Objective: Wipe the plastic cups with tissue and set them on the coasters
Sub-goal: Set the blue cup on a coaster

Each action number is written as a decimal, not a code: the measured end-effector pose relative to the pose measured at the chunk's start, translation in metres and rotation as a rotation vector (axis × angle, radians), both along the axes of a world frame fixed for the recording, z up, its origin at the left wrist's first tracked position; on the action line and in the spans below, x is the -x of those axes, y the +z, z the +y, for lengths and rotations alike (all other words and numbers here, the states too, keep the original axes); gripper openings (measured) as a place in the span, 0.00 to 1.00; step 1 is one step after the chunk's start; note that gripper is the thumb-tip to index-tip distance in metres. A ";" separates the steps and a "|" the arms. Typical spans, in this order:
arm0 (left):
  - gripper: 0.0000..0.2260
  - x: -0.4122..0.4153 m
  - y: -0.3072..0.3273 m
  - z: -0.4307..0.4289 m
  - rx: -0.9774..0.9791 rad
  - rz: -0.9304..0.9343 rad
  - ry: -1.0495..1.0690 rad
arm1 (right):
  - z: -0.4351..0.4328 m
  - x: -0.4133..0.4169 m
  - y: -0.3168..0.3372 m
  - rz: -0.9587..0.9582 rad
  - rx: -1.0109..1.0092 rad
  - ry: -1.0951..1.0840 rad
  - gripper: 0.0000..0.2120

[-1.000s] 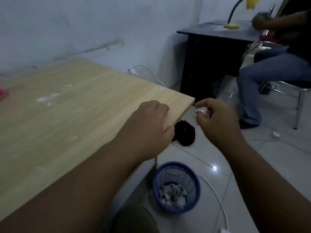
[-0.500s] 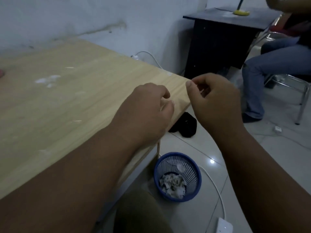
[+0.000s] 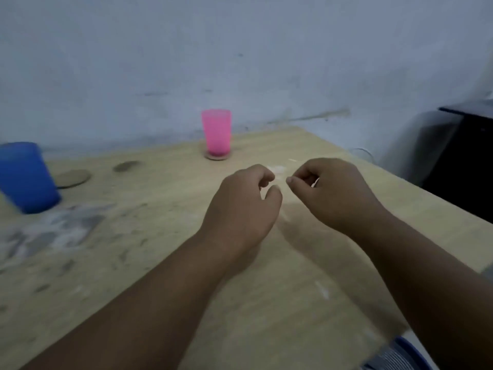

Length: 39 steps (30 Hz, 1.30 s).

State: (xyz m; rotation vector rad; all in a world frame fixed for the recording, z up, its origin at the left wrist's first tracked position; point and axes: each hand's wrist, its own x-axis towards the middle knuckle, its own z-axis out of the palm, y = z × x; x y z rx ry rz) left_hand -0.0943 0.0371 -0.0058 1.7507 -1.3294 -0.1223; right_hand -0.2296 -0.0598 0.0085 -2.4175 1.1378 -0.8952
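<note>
A pink plastic cup point(image 3: 216, 132) stands upright on a round coaster point(image 3: 217, 156) at the back of the wooden table point(image 3: 266, 303). Blurred at the far left stands a blue plastic cup point(image 3: 25, 177), directly on the table beside a bare coaster point(image 3: 73, 178). A second, darker bare coaster point(image 3: 126, 166) lies further back. My left hand point(image 3: 245, 204) and my right hand point(image 3: 328, 193) hover side by side over the table's middle. Their fingers are loosely curled and hold nothing. No tissue is in either hand.
Grey smudges point(image 3: 53, 231) and small white tissue crumbs point(image 3: 277, 169) mark the tabletop. A blue mesh bin point(image 3: 397, 353) shows past the table's right edge at the bottom. A black desk point(image 3: 469, 145) stands at the right against the wall.
My right hand let a tissue ball fall into the bin. The view then swung left from the table's corner to the tabletop, bringing the cups and coasters into sight.
</note>
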 end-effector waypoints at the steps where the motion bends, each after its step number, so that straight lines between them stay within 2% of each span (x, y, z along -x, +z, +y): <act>1: 0.12 -0.019 0.000 0.014 0.014 0.005 0.042 | 0.007 -0.024 0.000 0.013 -0.002 0.049 0.08; 8: 0.12 -0.119 -0.004 0.087 0.023 0.047 0.298 | 0.051 -0.148 -0.007 0.082 -0.046 0.281 0.08; 11: 0.13 -0.158 -0.007 0.115 0.032 0.081 0.424 | 0.064 -0.197 -0.014 0.091 -0.088 0.342 0.10; 15: 0.04 -0.204 -0.015 0.143 0.195 0.076 0.615 | 0.076 -0.254 -0.022 0.131 -0.093 0.411 0.18; 17: 0.09 -0.221 -0.020 0.147 0.260 0.094 0.690 | 0.079 -0.280 -0.024 0.142 -0.085 0.444 0.21; 21: 0.09 -0.240 -0.020 0.146 0.408 0.125 0.898 | 0.083 -0.331 -0.027 0.154 -0.080 0.456 0.27; 26: 0.29 -0.251 -0.030 0.140 0.409 0.069 1.032 | 0.085 -0.375 -0.032 0.173 -0.052 0.450 0.31; 29: 0.42 -0.261 -0.035 0.140 0.353 0.217 0.976 | 0.086 -0.395 -0.034 0.220 -0.090 0.491 0.33; 32: 0.48 -0.271 -0.037 0.141 0.337 0.404 0.870 | 0.085 -0.408 -0.036 0.234 -0.076 0.503 0.34; 35: 0.41 -0.277 -0.042 0.140 0.301 0.381 0.789 | 0.085 -0.416 -0.041 0.280 -0.011 0.505 0.31; 39: 0.29 -0.277 -0.045 0.139 0.306 0.336 0.742 | 0.086 -0.415 -0.043 0.261 0.027 0.502 0.21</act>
